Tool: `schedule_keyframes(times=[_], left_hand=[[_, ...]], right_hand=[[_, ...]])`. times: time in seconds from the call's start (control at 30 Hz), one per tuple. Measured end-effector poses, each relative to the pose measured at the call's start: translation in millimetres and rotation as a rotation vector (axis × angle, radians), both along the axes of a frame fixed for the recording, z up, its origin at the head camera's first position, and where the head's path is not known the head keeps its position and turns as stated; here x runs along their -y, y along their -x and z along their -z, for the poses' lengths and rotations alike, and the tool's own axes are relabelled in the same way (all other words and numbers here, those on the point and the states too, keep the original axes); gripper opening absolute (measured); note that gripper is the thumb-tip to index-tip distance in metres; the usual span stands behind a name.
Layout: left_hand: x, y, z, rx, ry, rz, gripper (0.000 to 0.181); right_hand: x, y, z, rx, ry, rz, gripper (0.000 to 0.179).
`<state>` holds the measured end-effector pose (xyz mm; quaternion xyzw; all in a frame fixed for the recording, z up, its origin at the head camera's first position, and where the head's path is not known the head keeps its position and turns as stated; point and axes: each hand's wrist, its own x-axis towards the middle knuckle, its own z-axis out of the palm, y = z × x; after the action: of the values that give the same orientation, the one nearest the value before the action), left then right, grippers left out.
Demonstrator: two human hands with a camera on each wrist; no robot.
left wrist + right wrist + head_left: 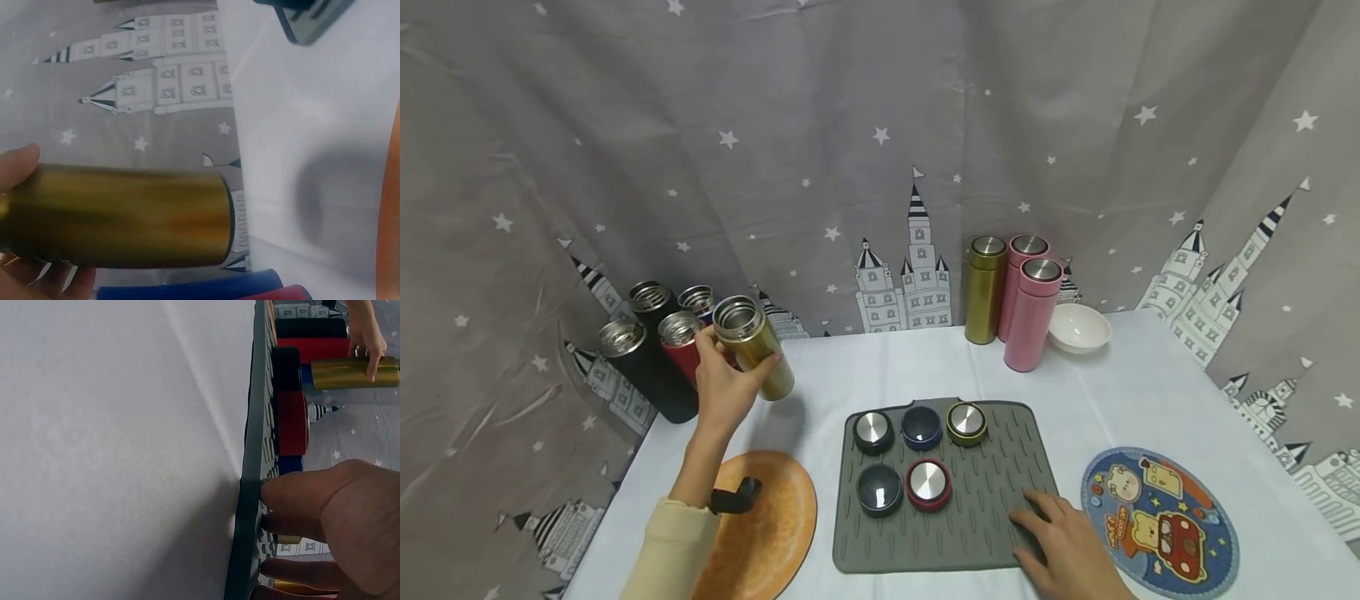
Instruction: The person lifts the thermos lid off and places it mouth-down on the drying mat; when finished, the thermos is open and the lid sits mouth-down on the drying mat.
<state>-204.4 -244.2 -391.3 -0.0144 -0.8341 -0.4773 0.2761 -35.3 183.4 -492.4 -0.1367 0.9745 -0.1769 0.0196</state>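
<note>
Head view, from where I stood: L hand (728, 390) had its fingers (81, 282) curled round 1 lidless gold btl (763, 343), up off the desk (895, 362), beside 4 other lidless btls (651, 375). R hand (1067, 542) had fingers spread apart, touching the grey mat's (992, 483) near-R corner. Mat held 5 lids (928, 482). Far side: 1 capped gold btl (984, 300), 2 capped pink btls (1032, 325), 1 white bowl (1078, 347).

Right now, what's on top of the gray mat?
A black-rimmed lid, blue lid and gold-rimmed lid behind; a dark lid and red-rimmed lid in front. The right hand touches the gray mat near its right edge. Whatever lies beneath these is covered.
</note>
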Motion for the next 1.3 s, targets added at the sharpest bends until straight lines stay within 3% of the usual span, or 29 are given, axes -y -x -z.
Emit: schedule_keyframes(times=[0.33, 0.77, 0.97, 1.3], left_hand=[[5.9, 30.8, 9.0, -0.019, 0.036, -0.119, 0.076], [6.0, 54.5, 22.1, 0.022, -0.027, -0.103, 0.075], [7.2, 68.9, 32.5, 0.031, -0.046, -0.131, 0.076], [7.6, 81.0, 40.7, 0.096, -0.054, -0.167, 0.075]], right_hand=[[1, -2.8, 2.7, -0.035, 0.002, 0.02, 0.035], [4, -3.0, 5.8, -0.072, -0.014, 0.03, 0.035], [3, -2.2, 6.7, -0.068, -0.002, 0.027, 0.035], [2, -2.9, 7.3, -0.077, 0.012, 0.036, 0.034]])
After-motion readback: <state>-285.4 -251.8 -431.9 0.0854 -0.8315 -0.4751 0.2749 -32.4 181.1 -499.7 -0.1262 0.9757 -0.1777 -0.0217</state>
